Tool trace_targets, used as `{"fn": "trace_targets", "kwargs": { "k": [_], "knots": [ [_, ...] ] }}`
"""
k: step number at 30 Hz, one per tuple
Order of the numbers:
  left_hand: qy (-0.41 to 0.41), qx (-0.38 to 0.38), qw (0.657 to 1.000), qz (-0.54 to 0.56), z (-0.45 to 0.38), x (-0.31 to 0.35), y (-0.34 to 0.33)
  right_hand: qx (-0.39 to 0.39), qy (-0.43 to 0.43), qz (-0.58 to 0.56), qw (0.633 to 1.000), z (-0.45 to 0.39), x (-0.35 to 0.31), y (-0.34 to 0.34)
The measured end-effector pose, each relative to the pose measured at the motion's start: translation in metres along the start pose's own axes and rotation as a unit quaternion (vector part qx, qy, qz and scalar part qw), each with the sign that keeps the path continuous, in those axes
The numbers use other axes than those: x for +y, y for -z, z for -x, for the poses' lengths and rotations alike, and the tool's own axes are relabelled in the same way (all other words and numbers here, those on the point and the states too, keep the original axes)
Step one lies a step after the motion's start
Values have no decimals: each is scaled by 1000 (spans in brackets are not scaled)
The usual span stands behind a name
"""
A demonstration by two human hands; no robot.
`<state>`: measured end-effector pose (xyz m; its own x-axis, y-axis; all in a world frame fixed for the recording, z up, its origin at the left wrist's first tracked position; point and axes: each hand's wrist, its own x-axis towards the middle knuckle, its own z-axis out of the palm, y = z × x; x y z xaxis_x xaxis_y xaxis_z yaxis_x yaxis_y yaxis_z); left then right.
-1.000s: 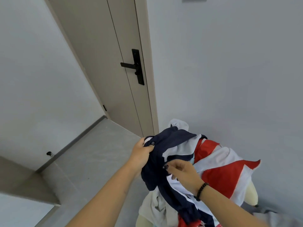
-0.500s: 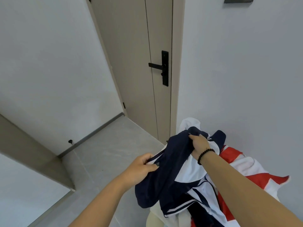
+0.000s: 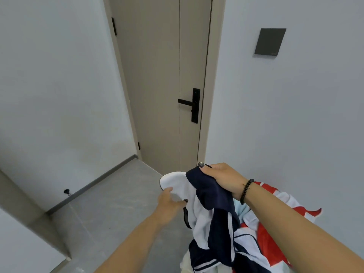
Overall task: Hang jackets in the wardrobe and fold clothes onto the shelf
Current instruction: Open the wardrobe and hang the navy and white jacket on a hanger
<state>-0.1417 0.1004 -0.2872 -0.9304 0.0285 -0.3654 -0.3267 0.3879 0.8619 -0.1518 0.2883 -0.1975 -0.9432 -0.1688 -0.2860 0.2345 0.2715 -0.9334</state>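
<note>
A navy, white and red jacket [image 3: 218,219] hangs bunched in front of me at the lower right. My right hand [image 3: 222,177], with a black bead bracelet on its wrist, grips a navy part of the jacket near its top. My left hand [image 3: 169,201] is at the jacket's white edge, thumb up against the white cloth and fingers spread; whether it pinches the cloth is unclear. The red and white part [image 3: 275,229] trails behind my right forearm. No wardrobe, hanger or shelf is in view.
A beige door [image 3: 157,79] with a black lever handle [image 3: 192,104] stands closed straight ahead. A dark wall panel [image 3: 269,41] sits on the right wall. Grey tiled floor [image 3: 110,209] runs left, with a door stopper [image 3: 67,192] and a beige ledge [image 3: 29,211].
The view has tilted up. My right hand lifted the navy part higher. My left hand let go of the navy cloth and moved up to the white edge.
</note>
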Motion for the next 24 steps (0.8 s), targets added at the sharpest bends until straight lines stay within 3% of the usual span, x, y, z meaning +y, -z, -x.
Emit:
{"fn": "trace_targets", "kwargs": {
  "k": [5,8,10,13,16,19,24],
  "knots": [
    [-17,-10,999,-31,17,-45,18,-25,59,-33,997,52,-25,-39],
    [45,59,997,1,36,-72,30,-49,100,-58,992,80,-38,-56],
    [79,109,987,88,43,-89,46,-54,116,-79,989,97,-44,-67],
    [113,70,968,211,56,-111,73,-54,140,-122,981,116,-48,-80],
    [83,21,963,254,68,-127,95,-43,162,-142,975,124,-52,-90],
    [42,-9,975,219,78,-128,110,-28,163,-94,982,121,-55,-102],
    [-29,39,968,244,94,-96,124,-19,135,101,986,93,-45,-122]
  ]
}}
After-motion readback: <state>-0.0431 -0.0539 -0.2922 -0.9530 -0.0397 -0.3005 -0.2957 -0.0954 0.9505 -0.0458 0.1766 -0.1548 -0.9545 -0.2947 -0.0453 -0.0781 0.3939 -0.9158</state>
